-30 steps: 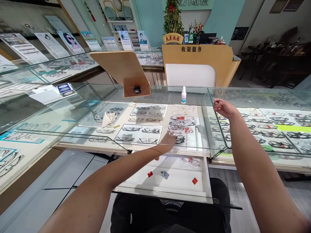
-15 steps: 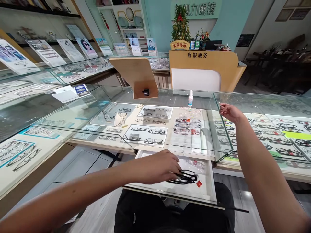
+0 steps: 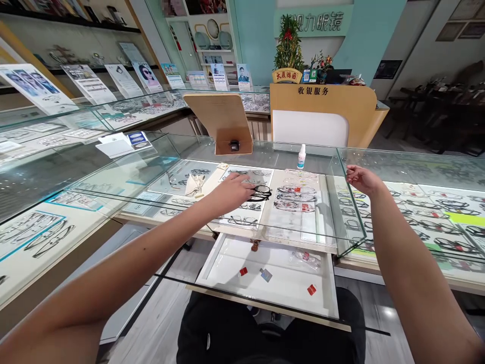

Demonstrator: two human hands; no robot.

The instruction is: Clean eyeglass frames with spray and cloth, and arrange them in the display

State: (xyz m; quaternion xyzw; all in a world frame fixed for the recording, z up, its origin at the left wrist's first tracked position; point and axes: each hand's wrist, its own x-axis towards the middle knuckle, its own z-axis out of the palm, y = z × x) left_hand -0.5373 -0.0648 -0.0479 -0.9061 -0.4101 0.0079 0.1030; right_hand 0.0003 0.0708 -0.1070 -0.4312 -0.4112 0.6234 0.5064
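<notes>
Well, the left grip (image 3: 233, 189) is clamped on a pair of black-rimmed glasses (image 3: 261, 192), its fingers closed over the frame, which sits above a cream display worktop (image 3: 282, 227) inside the glass case. The right grip (image 3: 361, 179) stands apart, fingers loosely curled on nothing, just beside the upper edge of a tilted glass pane (image 3: 346, 202). Right of the left grip lie rows of clear-framed glasses with red tags (image 3: 295, 197), and a small white spray bottle (image 3: 301, 156) stands beyond them. Below, a pulled-out white drawer (image 3: 227, 273) holds a clear plastic bag (image 3: 305, 259), two small red blocks (image 3: 243, 271) and a blue-grey square tag (image 3: 265, 275)
</notes>
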